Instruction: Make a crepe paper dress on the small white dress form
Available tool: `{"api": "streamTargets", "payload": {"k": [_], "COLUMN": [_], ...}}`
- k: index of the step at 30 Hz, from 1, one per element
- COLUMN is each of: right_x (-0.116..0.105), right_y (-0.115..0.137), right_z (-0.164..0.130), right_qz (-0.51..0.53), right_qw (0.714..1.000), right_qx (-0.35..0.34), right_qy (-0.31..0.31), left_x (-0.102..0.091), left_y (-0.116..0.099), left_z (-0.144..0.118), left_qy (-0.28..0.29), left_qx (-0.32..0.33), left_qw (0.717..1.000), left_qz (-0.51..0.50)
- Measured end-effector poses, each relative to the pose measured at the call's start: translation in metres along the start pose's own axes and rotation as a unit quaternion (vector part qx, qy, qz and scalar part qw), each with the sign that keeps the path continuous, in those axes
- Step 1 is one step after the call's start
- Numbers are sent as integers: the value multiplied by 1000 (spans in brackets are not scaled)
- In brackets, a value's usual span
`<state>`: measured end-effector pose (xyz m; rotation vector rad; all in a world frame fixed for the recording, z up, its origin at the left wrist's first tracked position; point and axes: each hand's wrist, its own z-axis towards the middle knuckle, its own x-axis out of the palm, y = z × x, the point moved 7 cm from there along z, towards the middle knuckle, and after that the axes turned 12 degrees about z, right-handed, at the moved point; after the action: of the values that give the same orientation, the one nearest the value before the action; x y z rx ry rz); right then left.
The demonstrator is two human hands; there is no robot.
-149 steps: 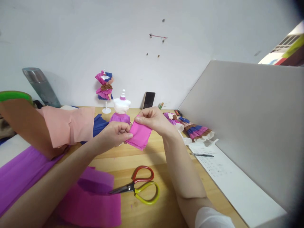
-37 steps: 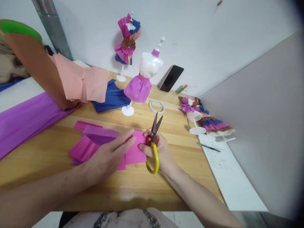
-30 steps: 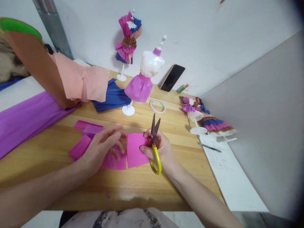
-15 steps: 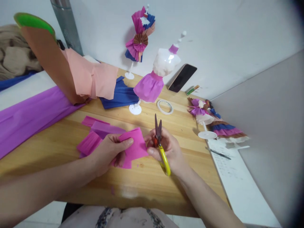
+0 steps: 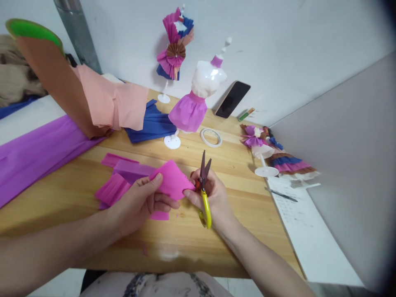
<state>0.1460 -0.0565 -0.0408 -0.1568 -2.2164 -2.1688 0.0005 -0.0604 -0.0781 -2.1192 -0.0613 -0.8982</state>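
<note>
Pink paper piece (image 5: 171,183) pinched between left hand (image 5: 140,204) and right hand (image 5: 213,198) (scissors (image 5: 203,187) gripped too).

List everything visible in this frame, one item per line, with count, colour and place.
paper piece: 1, pink, pinched between both hands above the table
scissors: 1, yellow and red handles, in the right hand, blades pointing up
paper scraps: several, pink and purple, on the table under the left hand
table: 1, light wood
dress stand: 1, white with purple skirt, mid table
fan-dress stand: 1, pink, blue, brown, by the wall
small dressed stands: 2 or so, multicoloured, at right
tape ring: 1, white, beside the dress stand
phone: 1, black, leaning on the wall
paper rolls: several, brown, peach, blue, purple, at left
pen: 1, dark, on white sheet
left hand: 1
right hand: 1
</note>
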Motion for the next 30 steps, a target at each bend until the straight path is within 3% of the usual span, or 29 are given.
{"api": "streamTargets", "payload": {"k": [5, 9, 12, 15, 22, 30], "right_x": [-3, -9, -17, -26, -24, -18], "right_y": [-1, 2, 12, 21, 29, 30], "right_z": [3, 4, 2, 1, 0, -1], "right_qz": [6, -16, -104, -219, -356, -367], "right_qw": [1000, 997, 982, 955, 905, 900], "right_qx": [0, 11, -10, -34, -75, -117], "right_qy": [10, 76, 155, 195, 221, 203], "left_x": [1, -1, -2, -3, -1, 0], "left_y": [1, -1, -5, -9, -14, -18], "left_z": [2, 5, 6, 6, 7, 5], "left_qy": [17, 15, 26, 37, 65, 56], "left_qx": [14, 32, 46, 52, 72, 56], "left_qw": [999, 999, 997, 996, 994, 996], "left_qz": [-40, -41, -50, -58, -48, -36]}}
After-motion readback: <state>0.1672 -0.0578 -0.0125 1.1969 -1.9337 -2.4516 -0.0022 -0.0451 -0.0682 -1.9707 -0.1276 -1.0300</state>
